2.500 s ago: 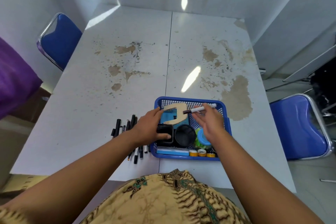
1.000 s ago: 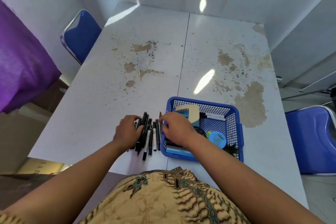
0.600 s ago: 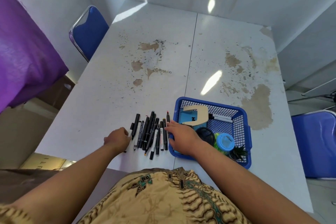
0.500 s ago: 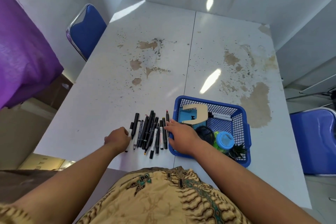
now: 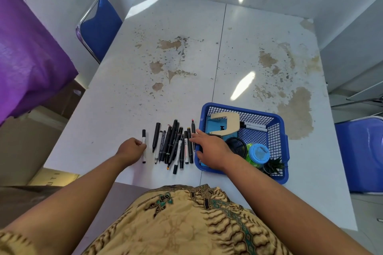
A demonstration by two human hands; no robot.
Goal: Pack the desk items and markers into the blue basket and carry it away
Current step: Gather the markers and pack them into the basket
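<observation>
Markers are judged light, stiff and roll-prone, best bunched mid-barrel; the right grip is laid flat-fingered on them, while whether the curled left grip holds one cannot be told.

white table, top peeling in brown patches. blue chair off its left edge, second blue chair off the right. purple cloth further left. my batik shirt at the near edge.
</observation>
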